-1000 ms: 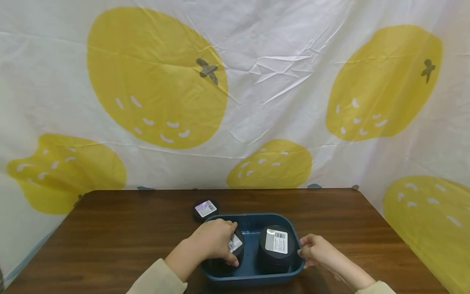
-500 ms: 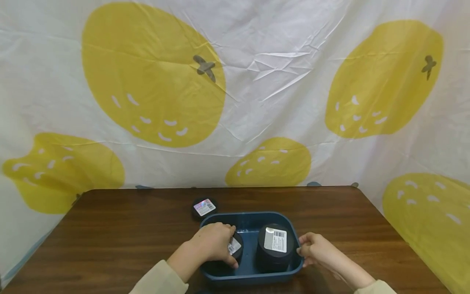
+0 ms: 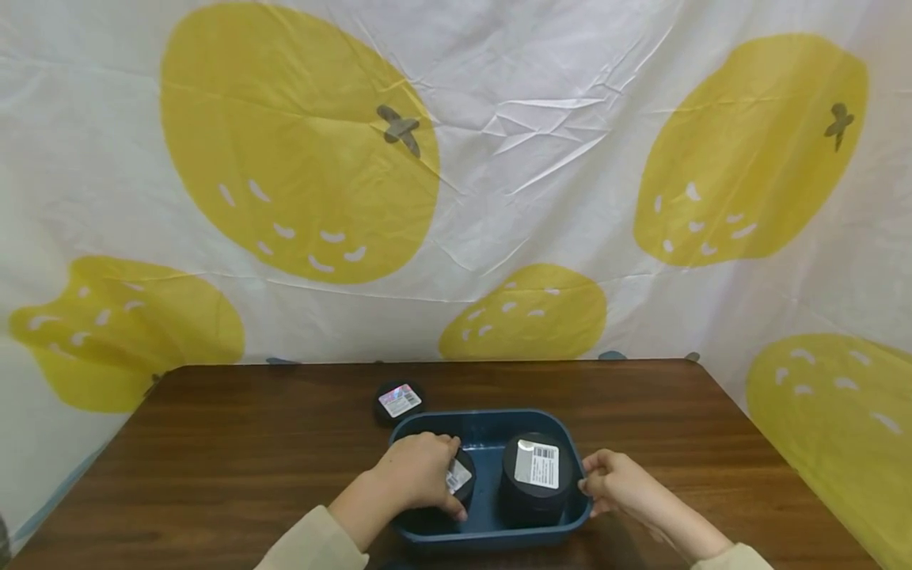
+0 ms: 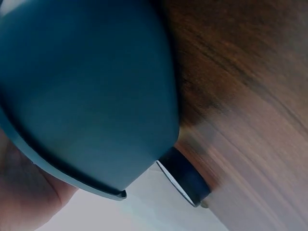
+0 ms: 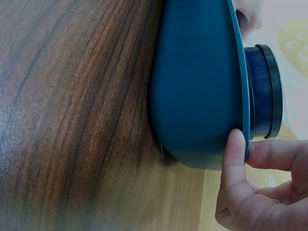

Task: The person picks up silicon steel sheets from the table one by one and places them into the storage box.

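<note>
A blue rectangular bin [image 3: 492, 540] stands on the wooden table in front of me. My left hand [image 3: 419, 473] reaches over its left side and grips a round black container [image 3: 461, 475] with a white label on top; the palm hides much of it. At the bin's right end my right hand [image 3: 616, 484] pinches the rim, thumb outside and fingers inside, as the right wrist view shows. Between the hands, a taller round black container [image 3: 536, 495] with a barcode label stands inside the bin. The left wrist view mostly shows the bin's outer wall [image 4: 86, 96].
A low black round container [image 3: 399, 402] with a label sits on the table just behind the bin's back left corner. Brown wooden tabletop [image 3: 249, 451] extends on both sides. A white cloth [image 3: 527, 198] with yellow fruit prints hangs behind the table.
My left hand and the container it grips have sunk slightly lower in the bin, baring more of the back left rim. The right hand keeps its hold on the rim.
</note>
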A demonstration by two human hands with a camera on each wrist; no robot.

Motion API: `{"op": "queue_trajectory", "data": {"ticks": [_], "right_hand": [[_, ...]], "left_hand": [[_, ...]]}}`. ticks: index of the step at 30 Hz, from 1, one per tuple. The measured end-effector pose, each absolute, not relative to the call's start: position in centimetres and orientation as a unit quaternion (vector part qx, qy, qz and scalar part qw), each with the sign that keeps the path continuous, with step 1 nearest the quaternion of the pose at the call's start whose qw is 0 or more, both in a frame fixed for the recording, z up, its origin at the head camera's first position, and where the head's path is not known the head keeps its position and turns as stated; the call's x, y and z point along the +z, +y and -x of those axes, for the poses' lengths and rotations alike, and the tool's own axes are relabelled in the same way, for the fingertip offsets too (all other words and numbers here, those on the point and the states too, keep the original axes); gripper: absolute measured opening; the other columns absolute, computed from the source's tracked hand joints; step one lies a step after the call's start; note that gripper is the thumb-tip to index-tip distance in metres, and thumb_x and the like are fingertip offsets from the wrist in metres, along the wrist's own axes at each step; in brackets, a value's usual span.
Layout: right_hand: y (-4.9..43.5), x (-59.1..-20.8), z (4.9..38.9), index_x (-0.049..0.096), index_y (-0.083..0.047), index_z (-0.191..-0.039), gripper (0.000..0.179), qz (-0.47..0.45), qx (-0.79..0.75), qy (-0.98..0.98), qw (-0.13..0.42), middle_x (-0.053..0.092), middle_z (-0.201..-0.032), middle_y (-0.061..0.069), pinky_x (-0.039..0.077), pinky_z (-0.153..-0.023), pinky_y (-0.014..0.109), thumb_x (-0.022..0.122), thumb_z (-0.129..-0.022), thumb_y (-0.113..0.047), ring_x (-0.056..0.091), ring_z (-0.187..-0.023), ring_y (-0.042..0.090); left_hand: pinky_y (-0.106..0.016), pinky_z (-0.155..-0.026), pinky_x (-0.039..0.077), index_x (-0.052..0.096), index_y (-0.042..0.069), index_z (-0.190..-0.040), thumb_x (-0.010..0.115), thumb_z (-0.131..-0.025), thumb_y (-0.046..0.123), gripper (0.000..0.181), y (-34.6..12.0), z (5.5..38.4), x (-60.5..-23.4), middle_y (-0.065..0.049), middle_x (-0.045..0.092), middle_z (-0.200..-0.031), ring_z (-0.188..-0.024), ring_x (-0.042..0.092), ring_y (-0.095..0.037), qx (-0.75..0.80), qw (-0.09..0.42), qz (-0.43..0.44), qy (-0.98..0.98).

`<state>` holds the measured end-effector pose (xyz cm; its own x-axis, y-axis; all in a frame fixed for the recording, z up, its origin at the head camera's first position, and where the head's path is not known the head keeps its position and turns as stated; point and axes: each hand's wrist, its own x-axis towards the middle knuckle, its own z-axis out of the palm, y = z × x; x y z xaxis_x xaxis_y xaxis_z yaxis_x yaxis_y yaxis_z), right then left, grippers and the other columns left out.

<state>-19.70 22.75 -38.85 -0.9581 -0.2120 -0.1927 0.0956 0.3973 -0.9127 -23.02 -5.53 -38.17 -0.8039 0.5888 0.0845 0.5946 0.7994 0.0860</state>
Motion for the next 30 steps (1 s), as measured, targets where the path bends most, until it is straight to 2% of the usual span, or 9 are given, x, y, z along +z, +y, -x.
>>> {"op": "queue_trajectory", "data": {"ticks": [4, 10, 13, 16, 18, 22, 30], "right_hand": [[22.6, -38.9, 19.7, 0.041, 0.019, -0.104, 0.031, 0.031, -0.55, 0.823, 0.136, 0.052, -0.077, 0.01, 0.054, -0.056, 0.03, 0.052, -0.08, 0.003, 0.053, -0.06, 0.016], [22.6, -39.1, 19.7, 0.04, 0.02, -0.105, 0.032, 0.028, -0.549, 0.825, 0.133, 0.052, -0.078, 0.012, 0.054, -0.056, 0.03, 0.052, -0.08, 0.004, 0.053, -0.06, 0.017], [22.6, -39.1, 19.7, 0.04, 0.02, -0.104, 0.031, 0.027, -0.55, 0.824, 0.137, 0.052, -0.078, 0.013, 0.054, -0.056, 0.029, 0.052, -0.08, 0.004, 0.052, -0.06, 0.017], [22.6, -39.1, 19.7, 0.04, 0.019, -0.103, 0.03, 0.025, -0.549, 0.824, 0.139, 0.051, -0.078, 0.013, 0.054, -0.056, 0.029, 0.052, -0.081, 0.003, 0.052, -0.06, 0.017], [22.5, -39.1, 19.7, 0.041, 0.019, -0.103, 0.03, 0.023, -0.549, 0.824, 0.138, 0.051, -0.078, 0.013, 0.054, -0.056, 0.029, 0.052, -0.081, 0.003, 0.052, -0.06, 0.017], [22.5, -38.9, 19.6, 0.041, 0.019, -0.104, 0.03, 0.022, -0.549, 0.824, 0.135, 0.051, -0.078, 0.013, 0.054, -0.056, 0.029, 0.052, -0.081, 0.003, 0.052, -0.06, 0.017], [22.5, -38.8, 19.6, 0.041, 0.018, -0.103, 0.029, 0.024, -0.549, 0.825, 0.131, 0.05, -0.078, 0.012, 0.054, -0.055, 0.029, 0.052, -0.08, 0.003, 0.051, -0.058, 0.016]], "left_hand": [[-0.033, -0.068, 0.054, 0.062, 0.002, -0.115, 0.082, -0.051, 0.058, 0.087, -5.7, 22.9, -38.4, -0.002, 0.066, -0.098, -0.082, 0.06, -0.016, -0.064, 0.023, 0.301, -0.951], [-0.039, -0.087, 0.052, 0.056, 0.0, -0.124, 0.079, -0.055, 0.061, 0.095, -6.0, 22.7, -38.7, -0.01, 0.059, -0.124, -0.109, 0.057, -0.024, -0.07, 0.01, 0.291, -0.954], [-0.043, -0.101, 0.041, 0.053, 0.001, -0.129, 0.074, -0.06, 0.064, 0.096, -6.2, 22.6, -38.8, -0.012, 0.053, -0.132, -0.12, 0.05, -0.026, -0.067, 0.013, 0.304, -0.95], [-0.051, -0.111, 0.025, 0.047, 0.003, -0.135, 0.066, -0.067, 0.068, 0.096, -6.6, 22.6, -38.6, -0.012, 0.044, -0.14, -0.132, 0.037, -0.028, -0.069, 0.017, 0.32, -0.945], [-0.055, -0.112, 0.017, 0.041, 0.004, -0.139, 0.063, -0.071, 0.068, 0.096, -7.1, 22.6, -38.3, -0.012, 0.037, -0.146, -0.136, 0.028, -0.028, -0.082, 0.022, 0.325, -0.942], [-0.056, -0.112, 0.013, 0.03, 0.001, -0.144, 0.061, -0.075, 0.064, 0.099, -8.3, 22.5, -37.5, -0.012, 0.024, -0.152, -0.141, 0.015, -0.027, -0.12, 0.02, 0.328, -0.937], [-0.054, -0.114, 0.005, 0.021, 0.002, -0.146, 0.06, -0.076, 0.065, 0.102, -11.0, 22.7, -36.8, -0.011, 0.013, -0.154, -0.142, 0.007, -0.027, -0.131, 0.044, 0.305, -0.942]]}}
